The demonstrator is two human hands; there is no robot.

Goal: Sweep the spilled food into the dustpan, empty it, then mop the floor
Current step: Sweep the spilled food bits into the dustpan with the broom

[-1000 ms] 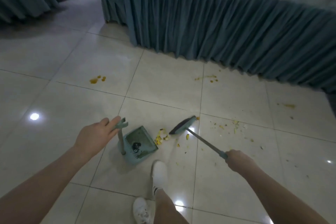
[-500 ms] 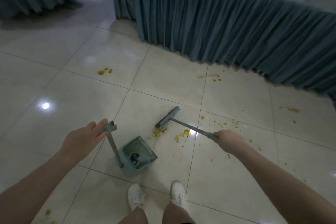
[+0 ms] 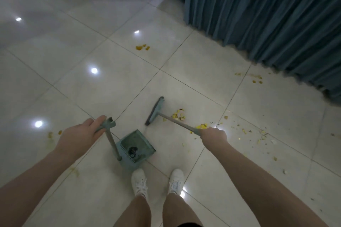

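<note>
The left grip [image 3: 81,134] holds the forked top of the dustpan [image 3: 137,144] handle, its fingers laid almost straight over it and the thumb out of sight. The right grip [image 3: 214,135] is curled tight round the end of the broom [image 3: 155,110] handle. The dustpan stands on the floor [image 3: 110,83] just ahead of two white shoes [image 3: 139,182], its handle tilted up to the left, with a dark clump lying inside it. The broom head rests on the tiles beyond the pan's open edge, apart from it. The spilled food [image 3: 178,115], in yellow pieces, lies just right of the broom head and beside the right grip, with finer crumbs [image 3: 258,134] scattered further right. Orange stains [image 3: 143,47] mark tiles farther off. A pleated blue cloth [image 3: 267,14] hangs to the floor at upper right.
</note>
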